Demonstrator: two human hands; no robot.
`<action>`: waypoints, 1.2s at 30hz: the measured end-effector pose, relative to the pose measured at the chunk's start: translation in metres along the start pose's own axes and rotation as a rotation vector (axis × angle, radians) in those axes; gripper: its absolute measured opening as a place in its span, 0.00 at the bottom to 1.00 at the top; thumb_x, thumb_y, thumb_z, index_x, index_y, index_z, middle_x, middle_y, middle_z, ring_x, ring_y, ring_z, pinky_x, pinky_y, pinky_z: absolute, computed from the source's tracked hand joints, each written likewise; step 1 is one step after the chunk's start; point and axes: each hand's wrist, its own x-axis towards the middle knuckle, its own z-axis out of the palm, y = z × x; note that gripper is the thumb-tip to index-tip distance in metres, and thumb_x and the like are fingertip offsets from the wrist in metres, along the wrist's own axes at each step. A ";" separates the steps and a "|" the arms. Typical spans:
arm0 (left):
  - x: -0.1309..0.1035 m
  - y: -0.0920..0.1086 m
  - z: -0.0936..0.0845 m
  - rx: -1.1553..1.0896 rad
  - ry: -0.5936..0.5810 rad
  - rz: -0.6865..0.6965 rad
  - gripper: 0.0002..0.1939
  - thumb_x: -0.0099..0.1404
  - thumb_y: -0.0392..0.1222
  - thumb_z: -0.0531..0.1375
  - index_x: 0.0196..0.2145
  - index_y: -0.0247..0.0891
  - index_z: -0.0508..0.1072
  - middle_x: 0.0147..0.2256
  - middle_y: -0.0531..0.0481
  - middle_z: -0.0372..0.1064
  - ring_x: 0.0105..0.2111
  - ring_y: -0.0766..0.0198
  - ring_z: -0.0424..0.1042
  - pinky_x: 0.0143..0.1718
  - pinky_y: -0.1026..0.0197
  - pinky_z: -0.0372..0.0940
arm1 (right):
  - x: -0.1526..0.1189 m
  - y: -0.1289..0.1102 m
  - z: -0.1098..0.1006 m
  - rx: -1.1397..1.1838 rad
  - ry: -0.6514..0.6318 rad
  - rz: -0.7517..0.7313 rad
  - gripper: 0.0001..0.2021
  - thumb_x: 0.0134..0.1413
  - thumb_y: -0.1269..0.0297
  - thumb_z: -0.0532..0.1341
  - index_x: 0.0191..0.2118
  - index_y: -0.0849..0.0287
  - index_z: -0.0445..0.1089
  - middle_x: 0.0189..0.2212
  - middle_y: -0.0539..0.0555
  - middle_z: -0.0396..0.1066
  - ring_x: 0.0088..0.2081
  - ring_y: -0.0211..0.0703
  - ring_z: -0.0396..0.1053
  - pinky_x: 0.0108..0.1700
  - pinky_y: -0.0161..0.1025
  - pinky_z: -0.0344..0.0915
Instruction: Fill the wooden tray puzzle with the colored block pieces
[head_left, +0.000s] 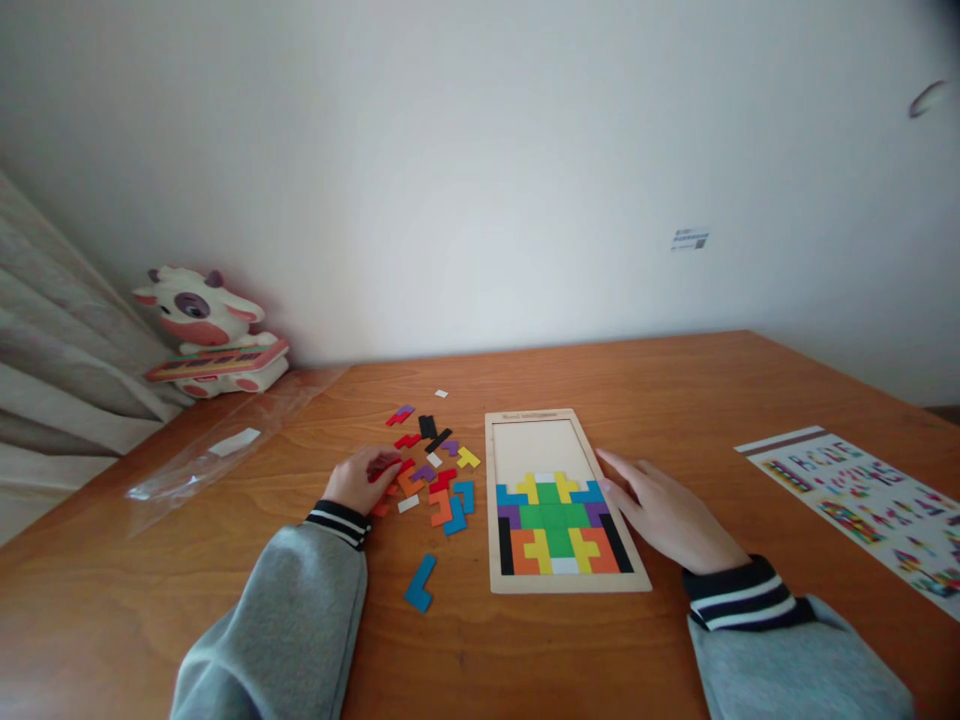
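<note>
My left hand (pixel 363 478) is curled at the left side of a loose pile of coloured puzzle pieces, its fingertips closed on a red puzzle piece (pixel 377 470) that shows only partly. Blue pieces (pixel 454 517), an orange piece (pixel 440 508), a yellow piece (pixel 469 457) and black pieces (pixel 427 427) lie beside it. To the right is a wooden puzzle board (pixel 495 585); coloured pieces fill its near part in a pattern, with bare wood in the far part. My right hand (pixel 660 505) rests along the board's right edge, fingers stretched out, holding nothing.
A single blue piece (pixel 421 584) lies nearer me. A printed pattern sheet (pixel 862 500) is at the right. A clear plastic bag (pixel 217 460) lies at the left, in front of a cow-shaped toy keyboard (pixel 214 335). A white wall (pixel 480 200) stands behind the wooden table (pixel 637 380).
</note>
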 end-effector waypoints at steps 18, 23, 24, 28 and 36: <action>0.002 -0.004 0.013 -0.280 -0.021 -0.083 0.18 0.56 0.54 0.62 0.38 0.37 0.77 0.34 0.46 0.78 0.34 0.58 0.77 0.38 0.57 0.72 | 0.002 -0.104 -0.007 0.093 0.079 -0.290 0.13 0.64 0.64 0.54 0.49 0.57 0.71 0.42 0.58 0.71 0.42 0.49 0.71 0.46 0.47 0.68; 0.001 0.000 0.014 -0.165 0.043 -0.010 0.11 0.59 0.48 0.61 0.34 0.38 0.77 0.33 0.47 0.76 0.31 0.61 0.75 0.35 0.59 0.71 | 0.029 -0.175 0.017 0.038 -0.021 -0.386 0.10 0.63 0.62 0.57 0.45 0.57 0.74 0.40 0.57 0.72 0.44 0.50 0.70 0.45 0.43 0.67; 0.001 0.000 0.013 -0.144 0.058 0.012 0.10 0.60 0.46 0.60 0.34 0.38 0.77 0.33 0.48 0.76 0.31 0.61 0.75 0.35 0.59 0.71 | 0.036 -0.184 0.021 0.016 -0.036 -0.399 0.10 0.63 0.62 0.58 0.43 0.57 0.74 0.39 0.57 0.72 0.44 0.50 0.70 0.44 0.43 0.67; 0.000 0.003 0.012 -0.091 0.076 0.077 0.08 0.60 0.37 0.58 0.34 0.39 0.77 0.32 0.49 0.76 0.30 0.63 0.74 0.35 0.61 0.70 | 0.057 -0.197 0.030 -0.063 -0.059 -0.430 0.10 0.63 0.65 0.57 0.45 0.55 0.75 0.41 0.58 0.72 0.43 0.48 0.70 0.43 0.40 0.66; -0.004 -0.001 0.005 -0.126 0.026 0.170 0.13 0.55 0.31 0.58 0.37 0.40 0.78 0.38 0.50 0.78 0.36 0.62 0.75 0.41 0.60 0.70 | 0.079 -0.180 0.028 -0.060 -0.192 -0.424 0.12 0.59 0.62 0.62 0.48 0.50 0.75 0.40 0.56 0.72 0.43 0.50 0.72 0.41 0.40 0.64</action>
